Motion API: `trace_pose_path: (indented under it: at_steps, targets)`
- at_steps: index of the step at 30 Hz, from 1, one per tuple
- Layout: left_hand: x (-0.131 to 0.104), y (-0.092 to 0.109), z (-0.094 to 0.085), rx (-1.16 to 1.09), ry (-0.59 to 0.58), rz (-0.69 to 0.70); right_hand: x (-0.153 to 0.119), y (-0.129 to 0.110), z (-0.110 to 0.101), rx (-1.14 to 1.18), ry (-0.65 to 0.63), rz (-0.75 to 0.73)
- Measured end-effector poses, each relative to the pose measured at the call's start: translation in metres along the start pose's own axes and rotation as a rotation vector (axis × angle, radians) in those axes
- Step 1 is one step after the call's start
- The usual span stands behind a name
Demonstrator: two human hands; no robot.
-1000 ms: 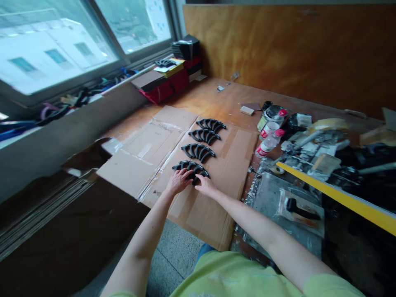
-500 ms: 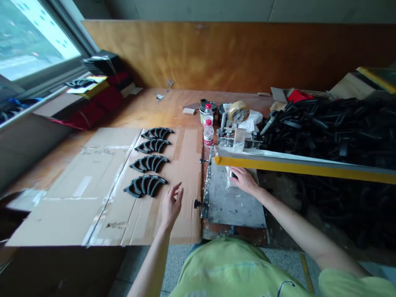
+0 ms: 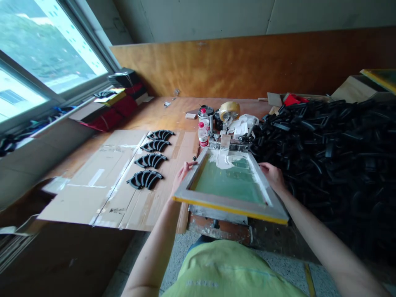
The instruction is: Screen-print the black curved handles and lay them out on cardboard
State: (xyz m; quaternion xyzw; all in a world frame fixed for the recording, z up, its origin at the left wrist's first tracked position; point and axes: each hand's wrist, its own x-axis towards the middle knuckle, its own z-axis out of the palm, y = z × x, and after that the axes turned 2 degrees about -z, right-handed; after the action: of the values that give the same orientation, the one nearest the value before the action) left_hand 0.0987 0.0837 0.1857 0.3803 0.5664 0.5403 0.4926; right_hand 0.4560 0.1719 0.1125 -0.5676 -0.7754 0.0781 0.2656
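A screen printing frame (image 3: 230,210) with a green mesh (image 3: 229,183) slopes over a metal base plate (image 3: 216,215), most of which it hides. My left hand (image 3: 182,175) grips the frame's left side, its fingers at the edge. At the opposite side, my right hand (image 3: 274,177) has its fingers closed on the right edge. White residue and clear tape lie near the frame's hinged far end. Left of my left hand, several black curved, ribbed plastic parts (image 3: 145,180) form a column on a flattened cardboard sheet (image 3: 123,206).
A large heap of black plastic parts (image 3: 324,165) fills the right side. Behind the frame stand red-capped bottles (image 3: 203,135), a tape roll (image 3: 229,110) and crumpled white paper (image 3: 246,123). Red and black boxes (image 3: 108,109) sit by the window at left.
The screen frame has swung down from its raised position over the base plate. My right hand left the plate for the frame's right edge; my left hand moved from above the cardboard to its left edge.
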Motion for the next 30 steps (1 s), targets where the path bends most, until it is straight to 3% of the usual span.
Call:
trace_pose_path:
  at_steps: [2,5,8,10,13,17,20,22,25,30]
  targets:
    - [-0.012,-0.03,-0.01,0.053,-0.039,-0.138,0.026,-0.006,-0.003,0.062,0.078,-0.004]
    - [-0.015,-0.079,-0.017,0.066,-0.062,-0.253,0.065,-0.051,0.01,0.071,0.116,-0.185]
    - [-0.008,-0.114,-0.019,0.11,-0.039,-0.255,0.093,-0.102,0.032,-0.077,-0.049,-0.294]
    - [-0.003,-0.124,-0.02,0.125,-0.046,-0.243,0.101,-0.12,0.044,-0.153,-0.213,-0.3]
    - [-0.001,-0.126,-0.023,0.174,-0.054,-0.246,0.102,-0.12,0.049,-0.196,-0.356,-0.255]
    - [-0.004,-0.122,-0.025,0.253,-0.031,-0.23,0.093,-0.1,0.046,-0.28,-0.309,-0.134]
    - [-0.006,-0.121,-0.023,0.271,-0.023,-0.223,0.081,-0.102,0.05,-0.324,-0.297,-0.097]
    - [-0.006,-0.121,-0.022,0.262,-0.024,-0.227,0.067,-0.111,0.055,-0.295,-0.325,-0.17]
    - [-0.006,-0.12,-0.022,0.223,-0.038,-0.243,0.043,-0.121,0.053,-0.217,-0.401,-0.402]
    - [-0.007,-0.118,-0.022,0.17,-0.053,-0.256,0.032,-0.107,0.03,-0.086,-0.468,-0.691]
